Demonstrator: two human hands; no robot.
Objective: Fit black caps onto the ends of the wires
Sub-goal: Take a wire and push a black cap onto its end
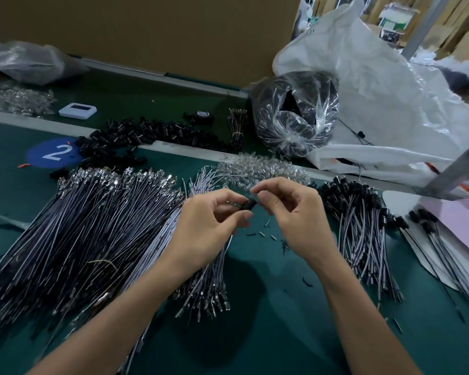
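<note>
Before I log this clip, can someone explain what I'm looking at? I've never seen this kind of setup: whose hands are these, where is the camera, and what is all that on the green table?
There is no machine here: a person works bare-handed, and the single camera sits on their head, looking down. The left hand holds a black cap in its fingers; the right hand pinches the cap's other end, though whether a wire is going in is too small to tell. On the green table lie a fan of dark wires on the left, a heap of loose black caps behind it, and capped wires on the right. At the back stand plastic bags.
</note>
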